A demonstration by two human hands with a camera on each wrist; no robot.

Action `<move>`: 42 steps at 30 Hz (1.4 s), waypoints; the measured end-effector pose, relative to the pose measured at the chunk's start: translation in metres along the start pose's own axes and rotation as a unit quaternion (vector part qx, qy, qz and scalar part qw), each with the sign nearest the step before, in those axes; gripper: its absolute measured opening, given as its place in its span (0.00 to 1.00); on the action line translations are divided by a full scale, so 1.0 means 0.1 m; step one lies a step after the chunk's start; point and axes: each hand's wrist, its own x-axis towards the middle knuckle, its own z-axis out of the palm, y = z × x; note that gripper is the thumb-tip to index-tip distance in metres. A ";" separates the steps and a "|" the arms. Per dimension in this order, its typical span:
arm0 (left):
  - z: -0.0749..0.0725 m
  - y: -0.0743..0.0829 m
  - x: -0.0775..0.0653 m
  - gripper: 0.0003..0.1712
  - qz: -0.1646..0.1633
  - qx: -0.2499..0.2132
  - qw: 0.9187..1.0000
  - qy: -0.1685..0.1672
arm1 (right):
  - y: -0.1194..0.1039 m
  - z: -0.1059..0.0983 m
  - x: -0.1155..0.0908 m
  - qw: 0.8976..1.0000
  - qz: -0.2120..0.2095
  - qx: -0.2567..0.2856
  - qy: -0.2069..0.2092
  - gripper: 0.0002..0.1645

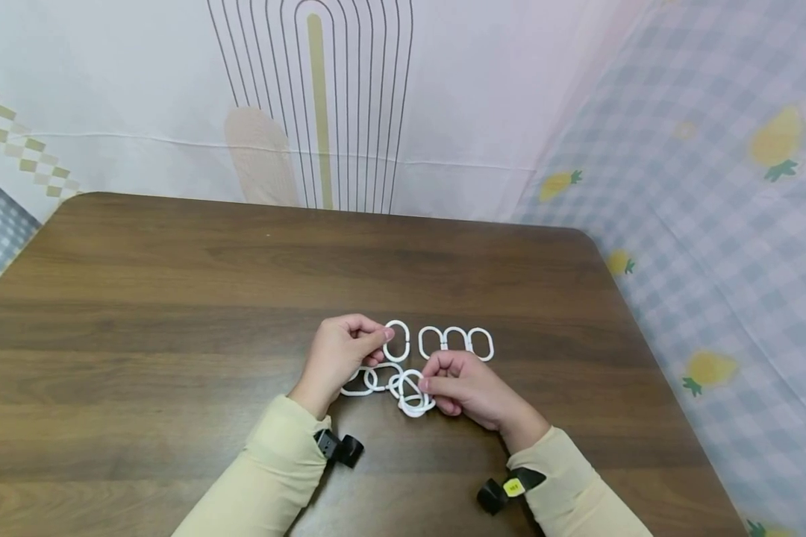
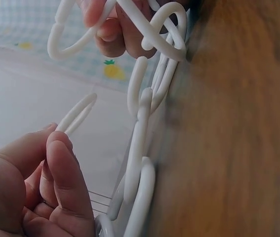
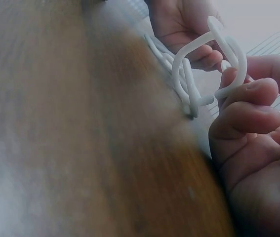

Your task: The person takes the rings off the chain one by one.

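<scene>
My left hand (image 1: 341, 354) pinches a single white oval plastic link (image 1: 397, 360) between thumb and forefinger, raised above the table. In the left wrist view that link (image 2: 75, 114) is separate from the others. With thumb and forefinger, my right hand (image 1: 470, 388) holds another white link (image 1: 401, 384) by its side. In the right wrist view this held link (image 3: 242, 69) hooks through a further one and shows a gap in its loop. A chain of joined white links (image 1: 356, 393) trails left from it, partly behind my left hand.
Three more white links (image 1: 455, 329) lie side by side on the brown wooden table (image 1: 175, 298), just beyond my right hand. Behind the table hangs a patterned cloth (image 1: 477, 89); a checked cloth (image 1: 712, 261) hangs at the right. Each wrist wears a small black camera (image 1: 349, 450).
</scene>
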 end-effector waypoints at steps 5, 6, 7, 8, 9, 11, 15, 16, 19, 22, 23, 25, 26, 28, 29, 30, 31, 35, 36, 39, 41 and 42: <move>0.02 0.01 0.02 0.07 -0.001 0.020 1.000 0.002 | -0.01 0.01 0.00 1.000 0.003 0.000 0.002 0.05; 0.02 0.01 0.02 0.07 -0.002 0.024 1.000 0.004 | -0.02 0.01 0.00 1.000 0.004 0.000 0.003 0.05; 0.03 0.01 0.03 0.07 -0.004 0.029 1.000 0.006 | -0.02 0.02 0.00 1.000 0.004 0.000 0.003 0.05; 0.03 0.01 0.03 0.07 -0.006 0.033 0.999 0.007 | -0.02 0.02 0.00 1.000 0.005 0.000 0.004 0.05; 0.04 0.02 0.04 0.07 -0.007 0.038 0.999 0.009 | -0.02 0.02 0.00 1.000 0.005 0.000 0.004 0.05; 0.04 0.02 0.05 0.07 -0.008 0.046 0.999 0.009 | -0.02 0.02 0.00 1.000 0.005 -0.001 0.004 0.05; 0.06 0.03 0.06 0.07 -0.006 0.057 0.998 0.007 | -0.02 0.02 -0.01 1.000 0.004 -0.002 0.002 0.05; 0.07 0.03 0.06 0.08 -0.003 0.062 0.998 0.006 | -0.02 0.02 -0.02 1.000 0.004 -0.002 0.001 0.05; 0.08 0.03 0.07 0.08 0.010 0.089 0.996 0.007 | -0.02 0.02 -0.02 1.000 0.005 -0.001 0.001 0.05; 0.09 0.03 0.08 0.08 0.024 0.123 0.992 0.008 | -0.02 0.02 -0.03 1.000 0.007 -0.001 0.000 0.05; 0.09 0.03 0.07 0.09 0.027 0.134 0.991 0.010 | -0.02 0.02 -0.03 1.000 0.007 -0.002 0.000 0.04; 0.09 0.04 0.06 0.09 0.032 0.152 0.988 0.012 | -0.02 0.02 -0.03 1.000 0.007 -0.004 0.000 0.04; 0.09 0.05 0.06 0.09 0.033 0.160 0.986 0.013 | -0.02 0.02 -0.03 1.000 0.007 -0.005 0.000 0.05; 0.09 0.06 0.04 0.09 0.035 0.176 0.984 0.017 | -0.02 0.03 -0.04 1.000 0.007 -0.008 0.000 0.05; 0.08 0.06 0.04 0.09 0.037 0.185 0.982 0.019 | -0.02 0.03 -0.04 1.000 0.007 -0.009 -0.001 0.05; 0.08 0.06 0.03 0.09 0.041 0.194 0.980 0.020 | -0.02 0.03 -0.04 1.000 0.006 -0.010 -0.002 0.06; 0.08 0.07 0.03 0.09 0.044 0.203 0.978 0.022 | -0.03 0.03 -0.04 1.000 0.006 -0.011 -0.003 0.07; 0.08 0.07 0.03 0.08 0.068 0.230 0.971 0.027 | -0.03 0.03 -0.04 1.000 0.005 -0.016 -0.007 0.09; 0.08 0.07 0.03 0.08 0.074 0.234 0.969 0.029 | -0.03 0.03 -0.04 1.000 0.005 -0.017 -0.007 0.08; 0.08 0.07 0.04 0.08 0.094 0.249 0.963 0.035 | -0.03 0.03 -0.04 1.000 0.006 -0.018 -0.007 0.07; 0.08 0.07 0.04 0.08 0.103 0.259 0.960 0.038 | -0.03 0.04 -0.05 1.000 0.008 -0.019 -0.006 0.06; 0.09 0.07 0.05 0.08 0.105 0.265 0.958 0.038 | -0.03 0.04 -0.05 1.000 0.009 -0.019 -0.006 0.06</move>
